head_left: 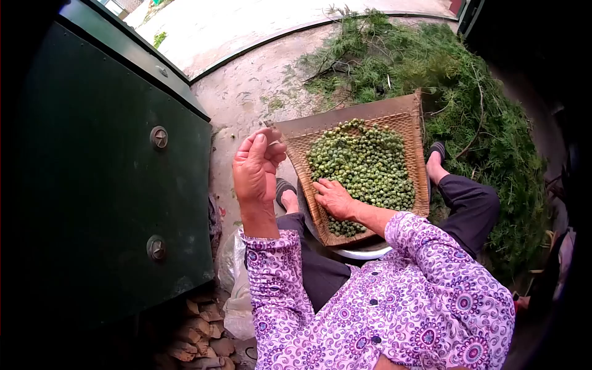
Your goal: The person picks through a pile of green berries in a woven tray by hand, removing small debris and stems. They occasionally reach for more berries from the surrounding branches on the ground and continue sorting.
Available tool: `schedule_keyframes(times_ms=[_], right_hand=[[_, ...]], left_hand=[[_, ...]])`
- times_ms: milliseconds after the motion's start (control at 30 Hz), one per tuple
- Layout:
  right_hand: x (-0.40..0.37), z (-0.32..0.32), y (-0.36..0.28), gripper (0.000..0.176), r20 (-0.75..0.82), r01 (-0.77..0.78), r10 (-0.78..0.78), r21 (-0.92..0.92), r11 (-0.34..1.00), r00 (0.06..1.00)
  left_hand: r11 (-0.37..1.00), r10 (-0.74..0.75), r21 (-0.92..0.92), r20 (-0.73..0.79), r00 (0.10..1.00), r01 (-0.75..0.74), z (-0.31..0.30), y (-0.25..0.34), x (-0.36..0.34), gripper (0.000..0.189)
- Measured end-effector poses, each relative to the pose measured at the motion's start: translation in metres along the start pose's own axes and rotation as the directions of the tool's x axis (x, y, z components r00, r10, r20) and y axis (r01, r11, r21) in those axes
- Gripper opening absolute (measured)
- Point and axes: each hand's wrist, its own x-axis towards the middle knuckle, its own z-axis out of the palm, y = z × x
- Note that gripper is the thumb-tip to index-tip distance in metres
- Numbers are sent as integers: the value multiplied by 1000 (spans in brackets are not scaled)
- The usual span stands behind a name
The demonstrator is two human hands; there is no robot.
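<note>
My left hand is raised beside the upper left corner of a woven winnowing basket, its fingers curled in toward the thumb. A small dark speck shows at the fingertips, too small to name. Inside the basket lies a wide layer of small round green berries, some yellowish. My right hand rests on the left part of this layer, fingers stretched out and touching the berries. The basket sits between my legs, on top of a round pale-rimmed vessel that it mostly hides.
Cut green feathery branches lie heaped on the floor to the right and beyond the basket. A dark green metal door stands at left. Below it are broken wood pieces and a clear plastic bag. A threshold crosses the far side.
</note>
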Motion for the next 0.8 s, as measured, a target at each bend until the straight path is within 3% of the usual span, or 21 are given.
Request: schedule_keyframes(times_ms=[67,100,200,233,333,367,500,633,800], right_hand=[[-1,14,16,24,-7,-45,45,-70,997,999],[51,13,12,23,42,-27,34,-158,987,999],[45,7,28,22,82,-91,92,-18,996,992],[46,-6,33,25,155,-57,76,-122,991,985],[41,-30,44,44,267,-152,181,-125,980,946],[42,-31,52,44,292,-232,248,-88,969,924],[34,-45,67,46,370,-315,350,-154,937,861],[7,-41,86,45,266,-374,404,-157,914,875],[-25,-60,113,49,308,-532,567,-196,824,764]], left_hand=[[999,-1,-40,-3,1000,1,11,-8,-11,19],[1000,26,2,9,1000,-26,-6,14,8,19],[1000,10,16,-21,1000,-9,3,9,0,19],[1000,11,11,-26,1000,-10,2,10,0,19],[999,33,-14,-3,999,-33,4,13,-1,18],[999,37,-21,-7,999,-38,5,15,-2,18],[999,48,-21,-19,999,-48,8,17,-2,17],[998,53,-15,-35,998,-53,9,18,-2,16],[999,42,-15,-24,999,-43,12,18,0,16]])
